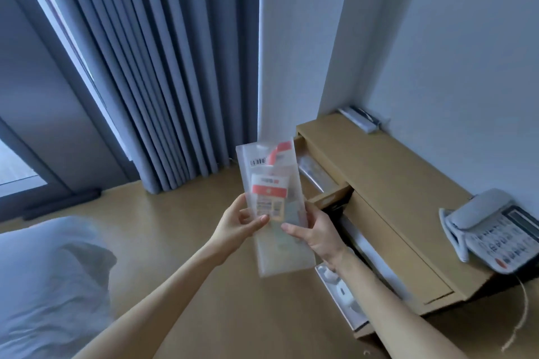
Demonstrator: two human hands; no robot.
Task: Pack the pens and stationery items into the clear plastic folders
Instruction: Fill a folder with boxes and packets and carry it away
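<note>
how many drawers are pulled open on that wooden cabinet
2: an upper drawer open just behind the clear folder, and a lower drawer open under the right forearm. Others may be hidden behind the arms.

A bedroom, likely a hotel room — beyond the fingers hang long grey curtains (163, 73) by a window, to their right a low wooden cabinet (388, 183) carries a desk telephone (493, 230), and to their left lies white bedding (49, 280).
</note>
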